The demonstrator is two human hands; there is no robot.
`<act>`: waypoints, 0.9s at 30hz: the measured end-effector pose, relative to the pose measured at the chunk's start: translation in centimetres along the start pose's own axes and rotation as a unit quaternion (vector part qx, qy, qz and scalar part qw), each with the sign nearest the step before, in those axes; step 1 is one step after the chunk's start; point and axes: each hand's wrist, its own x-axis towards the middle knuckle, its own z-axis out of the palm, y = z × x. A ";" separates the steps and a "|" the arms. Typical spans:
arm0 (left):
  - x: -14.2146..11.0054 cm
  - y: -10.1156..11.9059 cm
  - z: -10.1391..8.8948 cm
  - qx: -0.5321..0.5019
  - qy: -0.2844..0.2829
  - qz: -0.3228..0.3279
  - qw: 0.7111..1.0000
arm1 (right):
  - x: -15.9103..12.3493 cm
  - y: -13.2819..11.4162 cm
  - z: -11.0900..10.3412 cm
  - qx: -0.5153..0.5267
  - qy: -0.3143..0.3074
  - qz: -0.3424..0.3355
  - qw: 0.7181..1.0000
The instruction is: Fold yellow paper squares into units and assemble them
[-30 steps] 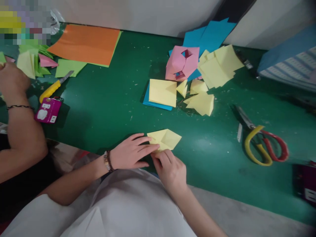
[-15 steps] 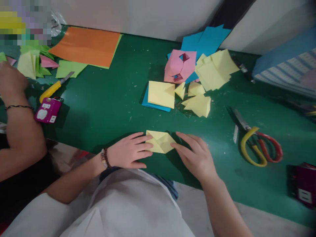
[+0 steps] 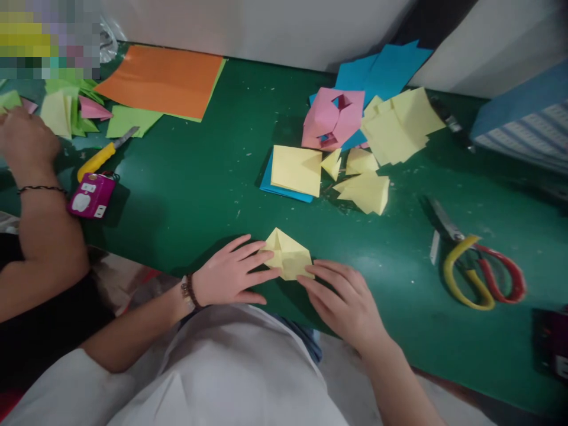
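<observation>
A small piece of folded yellow paper lies on the green table in front of me, its creases showing and one point raised at the top. My left hand is open, its spread fingers resting on the paper's left side. At the lower right corner, the thumb and fingers of my right hand are closed on the paper's edge. Beyond it sits a stack of yellow squares on a folded blue sheet. Folded yellow pieces lie to the right of that stack.
Scissors lie at the right. Farther back are a pink folded paper shape, loose yellow sheets and blue sheets. Orange paper, a yellow cutter, a purple box and another person's arm occupy the left.
The yellow paper has turned on the table, one point now facing away from me. My right hand has shifted down and left along its edge; my left hand stays on its left side.
</observation>
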 end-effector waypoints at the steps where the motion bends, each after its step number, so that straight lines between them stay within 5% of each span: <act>1: 0.0 0.0 0.0 0.000 0.000 0.000 1.000 | 0.1 0.3 -0.1 -0.004 0.000 0.001 1.000; 8: -0.3 0.0 0.2 -0.027 0.022 0.000 0.999 | 1.0 2.0 -0.2 -0.038 0.004 -0.023 0.999; 15: -0.8 0.4 0.3 -0.036 0.012 0.004 0.999 | 0.6 -0.1 -0.5 -0.011 -0.021 -0.043 0.999; 27: 0.0 0.0 0.5 -0.046 0.023 0.068 0.996 | 1.2 -1.0 1.2 0.044 0.013 0.074 0.996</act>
